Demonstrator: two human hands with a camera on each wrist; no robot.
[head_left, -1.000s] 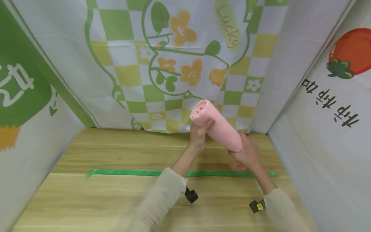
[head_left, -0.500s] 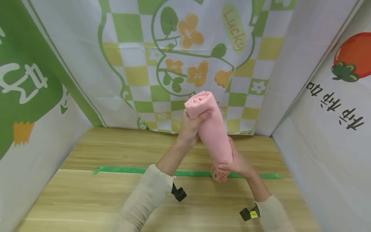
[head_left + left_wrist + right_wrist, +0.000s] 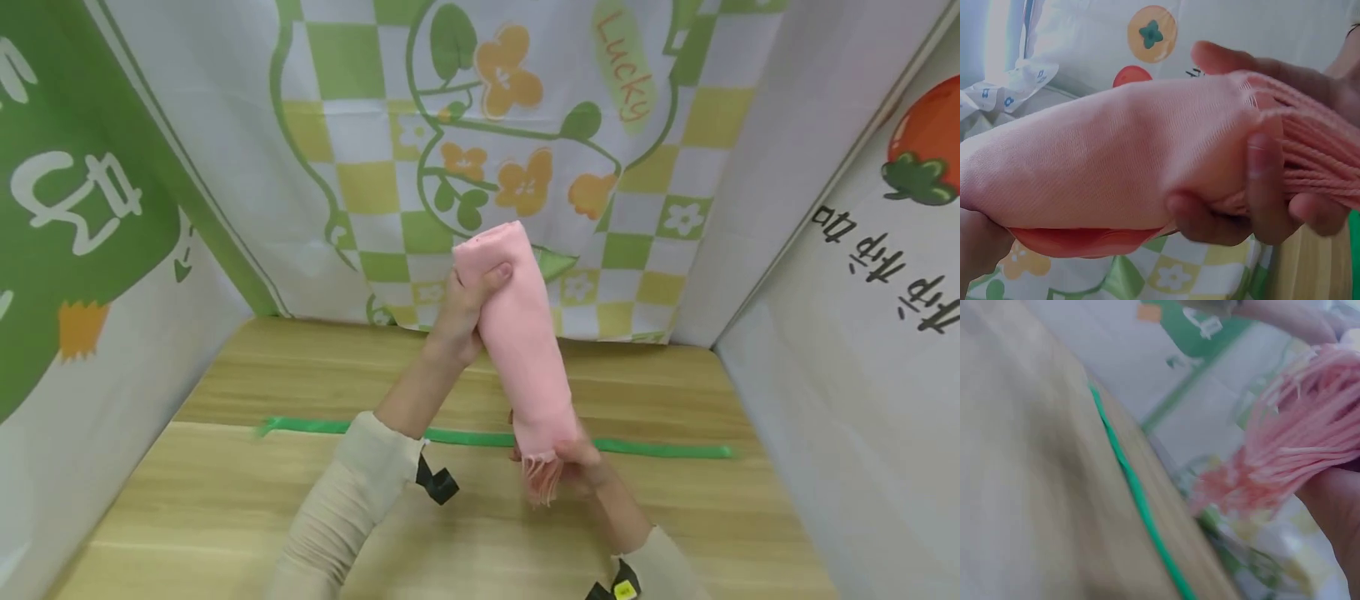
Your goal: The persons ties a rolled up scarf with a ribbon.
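Observation:
A pink scarf (image 3: 521, 350), rolled into a long bundle with a fringed end, is held up over the table in the head view. Its upper end is in my left hand (image 3: 461, 312), thumb laid across the front. My right hand (image 3: 581, 462) grips the lower end, just above the fringe (image 3: 542, 479). Seen from the left wrist, the scarf (image 3: 1097, 150) stretches sideways, and the right hand's fingers (image 3: 1266, 187) curl around it beside the cords. The right wrist view is blurred; the fringe (image 3: 1310, 437) hangs loose there, and the scarf's body is mostly out of frame.
Beneath the hands is a wooden table (image 3: 247, 500), crossed by a strip of green tape (image 3: 652, 450). A patterned cloth (image 3: 360, 183) hangs behind it, and printed panels stand at left and right. Each wrist wears a small black camera mount (image 3: 438, 483).
The scarf has swung from a slant to nearly upright, shifting left in view. My right hand has moved down and left to its fringed end, and the fringe now shows below. The left hand keeps its grip.

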